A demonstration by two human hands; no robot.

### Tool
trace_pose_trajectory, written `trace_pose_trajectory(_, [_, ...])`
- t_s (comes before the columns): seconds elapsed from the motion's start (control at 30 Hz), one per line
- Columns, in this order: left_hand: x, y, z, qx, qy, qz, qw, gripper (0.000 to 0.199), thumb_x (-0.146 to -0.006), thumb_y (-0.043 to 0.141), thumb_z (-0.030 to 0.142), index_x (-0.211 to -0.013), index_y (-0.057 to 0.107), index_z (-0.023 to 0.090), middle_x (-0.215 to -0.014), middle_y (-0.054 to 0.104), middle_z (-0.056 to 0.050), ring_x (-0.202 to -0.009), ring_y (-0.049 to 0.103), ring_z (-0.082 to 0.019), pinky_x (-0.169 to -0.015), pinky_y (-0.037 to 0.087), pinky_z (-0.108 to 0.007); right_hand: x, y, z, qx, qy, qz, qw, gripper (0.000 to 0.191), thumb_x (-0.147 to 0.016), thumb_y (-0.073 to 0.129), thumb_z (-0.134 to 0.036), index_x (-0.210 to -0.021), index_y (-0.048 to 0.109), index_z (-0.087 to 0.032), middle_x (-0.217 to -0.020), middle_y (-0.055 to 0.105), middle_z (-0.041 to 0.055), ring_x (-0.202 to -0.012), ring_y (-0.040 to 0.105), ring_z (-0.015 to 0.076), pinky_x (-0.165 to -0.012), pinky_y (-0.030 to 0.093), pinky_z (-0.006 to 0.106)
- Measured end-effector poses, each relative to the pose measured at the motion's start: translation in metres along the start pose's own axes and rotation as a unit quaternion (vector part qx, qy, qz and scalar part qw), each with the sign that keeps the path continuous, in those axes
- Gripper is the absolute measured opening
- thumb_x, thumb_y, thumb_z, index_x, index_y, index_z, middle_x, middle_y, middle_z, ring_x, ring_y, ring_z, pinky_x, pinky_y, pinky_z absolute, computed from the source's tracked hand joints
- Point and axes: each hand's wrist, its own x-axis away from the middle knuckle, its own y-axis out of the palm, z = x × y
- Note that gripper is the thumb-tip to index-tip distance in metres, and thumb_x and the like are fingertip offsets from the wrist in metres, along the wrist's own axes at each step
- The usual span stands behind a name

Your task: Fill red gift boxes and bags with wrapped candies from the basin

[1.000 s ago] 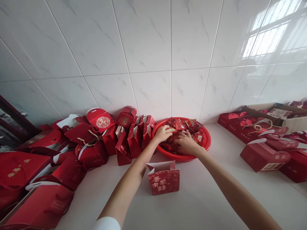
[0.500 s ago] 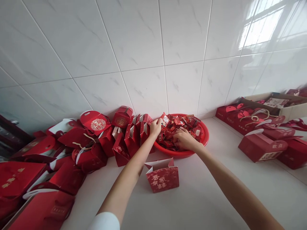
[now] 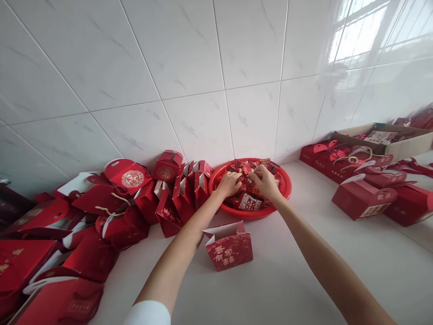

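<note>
A red plastic basket full of red-wrapped candies stands by the tiled wall. At its left side, my left hand reaches over the rim, fingers curled down among the candies; whatever they grip is hidden. My right hand is over the middle of the heap, thumb and fingers pinched at a red-wrapped candy. A pale patterned packet lies on the heap near the front rim. In front of the basket, between my forearms, an open-topped red paper gift box with white characters stands upright.
Several upright red boxes stand left of the basket. Beyond them, red gift boxes pile up along the left. To the right are more red boxes and an open cardboard carton. A tiled wall closes the back.
My left hand has lowered into the basket from its left rim, where it held a red packet. My right hand has lifted from deep in the candies. A pale packet now shows near the front.
</note>
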Motion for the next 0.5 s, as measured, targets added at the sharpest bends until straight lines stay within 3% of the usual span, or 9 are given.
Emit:
trace_pose_trajectory(0.17, [-0.0008, 0.0016, -0.0021, -0.015, 0.008, -0.019, 1.000, 0.041, -0.086, 0.062, 0.022, -0.126, 0.066, 0.017, -0.114, 0.073, -0.014, -0.117, 0.062, -0.033, -0.101, 0.049, -0.044, 0.0008, -0.0043, -0.0007, -0.042, 0.008, 0.060, 0.997, 0.021, -0.085, 0.057, -0.040, -0.077, 0.048, -0.023, -0.064, 0.057, -0.0021, -0.056, 0.049, 0.0152, -0.058, 0.038, 0.028])
trace_pose_trajectory(0.3, [-0.0011, 0.0037, -0.0049, 0.015, 0.009, -0.002, 1.000, 0.031, -0.083, 0.065, 0.019, -0.112, 0.074, 0.022, -0.099, 0.077, -0.008, -0.107, 0.066, -0.029, -0.096, 0.052, -0.040, 0.0030, -0.0069, -0.0017, -0.039, 0.009, 0.085, 0.996, 0.037, -0.084, 0.064, -0.046, -0.063, 0.043, -0.023, -0.054, 0.043, -0.0049, -0.051, 0.036, 0.0122, -0.052, 0.029, 0.028])
trace_pose_trajectory(0.37, [-0.0013, 0.0043, -0.0061, 0.041, 0.010, 0.019, 0.999, 0.025, -0.087, 0.058, 0.019, -0.105, 0.076, 0.022, -0.100, 0.078, -0.006, -0.105, 0.067, -0.027, -0.097, 0.052, -0.039, 0.0032, -0.0074, -0.0012, -0.053, 0.013, 0.094, 0.994, 0.043, -0.086, 0.063, -0.049, -0.059, 0.041, -0.023, -0.052, 0.041, -0.0046, -0.051, 0.034, 0.0118, -0.050, 0.027, 0.028])
trace_pose_trajectory(0.5, [0.0008, 0.0021, -0.0078, 0.108, 0.011, 0.065, 0.992, 0.034, -0.095, 0.044, 0.021, -0.108, 0.075, 0.017, -0.112, 0.077, -0.008, -0.108, 0.069, -0.025, -0.099, 0.052, -0.037, 0.0011, -0.0076, 0.0015, -0.121, 0.046, 0.096, 0.987, 0.046, -0.086, 0.063, -0.054, -0.057, 0.049, -0.022, -0.051, 0.046, -0.0027, -0.050, 0.040, 0.0124, -0.049, 0.033, 0.028])
